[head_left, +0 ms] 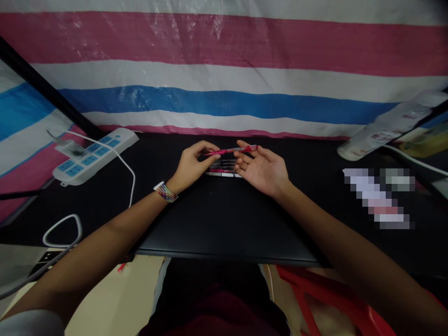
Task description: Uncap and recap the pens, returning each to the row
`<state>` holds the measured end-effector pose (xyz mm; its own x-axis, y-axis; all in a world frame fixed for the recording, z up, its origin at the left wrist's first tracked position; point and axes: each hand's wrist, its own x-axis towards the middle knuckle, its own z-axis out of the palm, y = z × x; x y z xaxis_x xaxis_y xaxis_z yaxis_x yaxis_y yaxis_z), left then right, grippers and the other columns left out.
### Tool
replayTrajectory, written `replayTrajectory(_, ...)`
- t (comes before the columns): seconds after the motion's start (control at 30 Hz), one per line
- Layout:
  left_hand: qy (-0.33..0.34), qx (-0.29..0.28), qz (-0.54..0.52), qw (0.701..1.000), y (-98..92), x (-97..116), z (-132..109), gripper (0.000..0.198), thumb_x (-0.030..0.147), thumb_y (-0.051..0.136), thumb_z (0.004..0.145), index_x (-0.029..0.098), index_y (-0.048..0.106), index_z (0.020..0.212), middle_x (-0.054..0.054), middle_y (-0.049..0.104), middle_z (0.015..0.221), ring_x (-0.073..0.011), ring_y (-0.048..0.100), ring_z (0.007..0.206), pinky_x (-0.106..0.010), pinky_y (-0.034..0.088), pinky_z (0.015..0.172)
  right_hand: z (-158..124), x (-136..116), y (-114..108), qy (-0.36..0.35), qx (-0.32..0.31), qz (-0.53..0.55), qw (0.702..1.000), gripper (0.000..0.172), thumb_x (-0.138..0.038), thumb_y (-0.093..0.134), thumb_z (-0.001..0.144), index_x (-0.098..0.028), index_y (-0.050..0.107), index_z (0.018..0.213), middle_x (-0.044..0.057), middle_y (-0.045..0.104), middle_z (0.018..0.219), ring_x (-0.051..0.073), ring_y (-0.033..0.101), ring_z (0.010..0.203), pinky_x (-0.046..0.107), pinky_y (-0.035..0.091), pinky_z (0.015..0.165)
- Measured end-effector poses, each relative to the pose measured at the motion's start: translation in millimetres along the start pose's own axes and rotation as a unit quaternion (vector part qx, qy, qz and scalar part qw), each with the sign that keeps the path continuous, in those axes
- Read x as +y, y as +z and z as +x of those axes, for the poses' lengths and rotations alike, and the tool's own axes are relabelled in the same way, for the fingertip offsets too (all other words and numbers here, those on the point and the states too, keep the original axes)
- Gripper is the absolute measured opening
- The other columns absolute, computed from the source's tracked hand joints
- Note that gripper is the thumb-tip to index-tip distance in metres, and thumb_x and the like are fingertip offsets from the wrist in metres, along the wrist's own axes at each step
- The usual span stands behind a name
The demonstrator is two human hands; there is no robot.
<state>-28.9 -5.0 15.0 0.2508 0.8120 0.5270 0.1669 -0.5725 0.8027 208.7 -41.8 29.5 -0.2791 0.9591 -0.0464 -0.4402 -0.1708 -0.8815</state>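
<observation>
A red pen (230,150) is held level above the black table, between my two hands. My left hand (196,163) pinches its left end between thumb and fingers. My right hand (262,167) is turned palm up, with the pen's right end lying against its thumb and forefinger and the other fingers loosely spread. Beneath the red pen, several pens lie side by side on the table, among them a white pen (224,174) nearest to me and dark ones farther back. My hands cover the ends of some of them.
On the left, a white power strip (96,156) carries a plugged-in adapter (73,150) and a white cable (131,173). A pale bottle (385,128) stands at the back right of the black table (224,224). Blurred items lie on the right. A striped sheet (224,46) hangs behind.
</observation>
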Motion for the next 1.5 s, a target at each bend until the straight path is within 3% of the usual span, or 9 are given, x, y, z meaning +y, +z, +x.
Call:
replayTrajectory(0.3,-0.001,-0.006,-0.010,1.000,0.6,1.4,-0.3,0.018,0.033,0.084,0.093,0.020,0.081,0.106,-0.007,0.082,0.102,-0.0203,0.076,0.095,-0.036,0.060,0.090,3.2,3.4,-2.3,-0.004,0.018,0.040,0.999,0.037,-0.051,0.071,0.084,-0.027,0.075,0.113,0.010,0.075,0.100,0.032,0.068,0.110,0.054,0.059,0.105)
replayTrajectory(0.53,-0.008,-0.007,-0.008,1.000,0.1,0.2,-0.8,0.018,0.032,0.084,0.093,0.021,0.082,0.107,-0.007,0.082,0.102,-0.0201,0.075,0.090,-0.036,0.060,0.085,2.7,3.9,-5.4,-0.025,0.004,0.001,1.000,0.055,-0.070,0.062,0.087,-0.030,0.074,0.123,0.011,0.076,0.109,0.033,0.068,0.116,0.054,0.059,0.104)
replayTrajectory(0.73,-0.003,-0.008,-0.011,1.000,0.5,-0.5,-0.4,0.018,0.032,0.084,0.094,0.020,0.081,0.107,-0.007,0.082,0.101,-0.0191,0.075,0.091,-0.035,0.060,0.087,3.6,3.9,-3.4,-0.022,0.022,0.022,0.999,0.040,-0.057,0.072,0.086,-0.030,0.075,0.115,0.009,0.075,0.101,0.031,0.068,0.109,0.053,0.058,0.105)
replayTrajectory(0.87,-0.007,-0.006,-0.012,1.000,0.5,-0.4,-0.4,0.017,0.031,0.084,0.094,0.021,0.081,0.107,-0.006,0.081,0.100,-0.0186,0.074,0.090,-0.034,0.059,0.086,2.8,3.1,-1.5,-0.023,0.013,0.015,1.000,0.045,-0.060,0.070,0.088,-0.031,0.076,0.121,0.010,0.075,0.106,0.032,0.068,0.115,0.054,0.058,0.106)
replayTrajectory(1.03,-0.008,0.001,-0.025,1.000,0.9,-3.9,-1.2,0.015,0.029,0.083,0.095,0.021,0.079,0.108,-0.006,0.079,0.102,-0.0184,0.073,0.092,-0.035,0.058,0.087,3.0,4.0,-3.9,-0.019,0.019,0.034,0.999,0.036,-0.051,0.075,0.085,-0.030,0.076,0.115,0.009,0.076,0.105,0.033,0.068,0.117,0.055,0.057,0.108)
replayTrajectory(1.2,-0.010,-0.001,-0.027,1.000,0.6,-6.9,-1.5,0.014,0.028,0.082,0.096,0.021,0.079,0.108,-0.004,0.077,0.098,-0.0168,0.070,0.087,-0.033,0.055,0.082,2.0,4.2,-3.6,0.001,0.014,0.083,0.996,0.042,-0.054,0.066,0.092,-0.028,0.077,0.124,0.010,0.076,0.108,0.031,0.069,0.114,0.053,0.058,0.108)
replayTrajectory(1.37,-0.007,0.004,-0.022,1.000,0.8,-5.8,-1.1,0.013,0.028,0.082,0.096,0.020,0.079,0.107,-0.005,0.078,0.099,-0.0180,0.071,0.090,-0.033,0.055,0.084,2.4,5.5,-1.6,-0.002,0.020,0.109,0.994,0.028,-0.043,0.065,0.095,-0.027,0.078,0.114,0.009,0.076,0.102,0.028,0.070,0.107,0.049,0.059,0.106)
replayTrajectory(1.5,-0.011,0.002,-0.021,1.000,1.4,-4.0,-1.2,0.014,0.028,0.082,0.096,0.021,0.079,0.107,-0.004,0.078,0.098,-0.0180,0.071,0.088,-0.034,0.055,0.082,2.6,5.8,-1.4,-0.003,0.023,0.096,0.995,0.035,-0.047,0.061,0.098,-0.028,0.078,0.122,0.009,0.077,0.104,0.029,0.070,0.110,0.051,0.058,0.109)
